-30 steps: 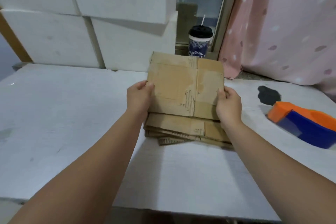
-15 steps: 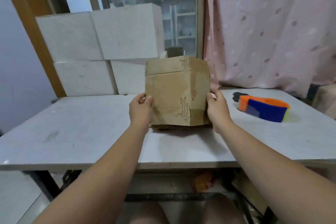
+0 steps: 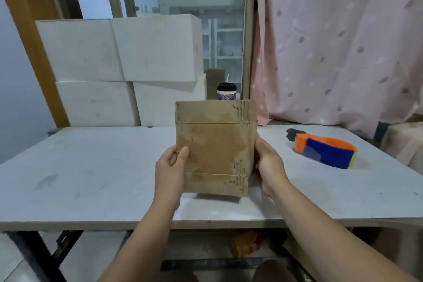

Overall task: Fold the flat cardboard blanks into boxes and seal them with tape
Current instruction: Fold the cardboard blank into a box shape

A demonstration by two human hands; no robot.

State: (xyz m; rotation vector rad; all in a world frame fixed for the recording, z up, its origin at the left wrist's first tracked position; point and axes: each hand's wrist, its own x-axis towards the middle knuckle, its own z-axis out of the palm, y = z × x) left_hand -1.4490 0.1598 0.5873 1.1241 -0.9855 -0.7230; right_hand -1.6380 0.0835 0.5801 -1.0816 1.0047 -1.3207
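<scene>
A worn brown cardboard blank (image 3: 212,146), opened into a squarish tube, is held upright above the white table (image 3: 91,167). My left hand (image 3: 170,170) grips its left edge, thumb on the front face. My right hand (image 3: 270,165) holds the right side, fingers wrapped behind it. The box's front panel faces me, with crease lines near top and bottom. An orange and blue tape dispenser (image 3: 325,151) lies on the table to the right. The stack of other blanks is hidden behind the held box.
White foam blocks (image 3: 119,71) are stacked at the table's back left. A lidded paper cup (image 3: 226,94) with a straw stands behind the box. A pink curtain (image 3: 338,41) hangs at the right. The table's front edge runs just below my wrists.
The blank has been lifted off the stack and turned, so its wide face now fronts me. My head has tilted up and back, showing more of the room.
</scene>
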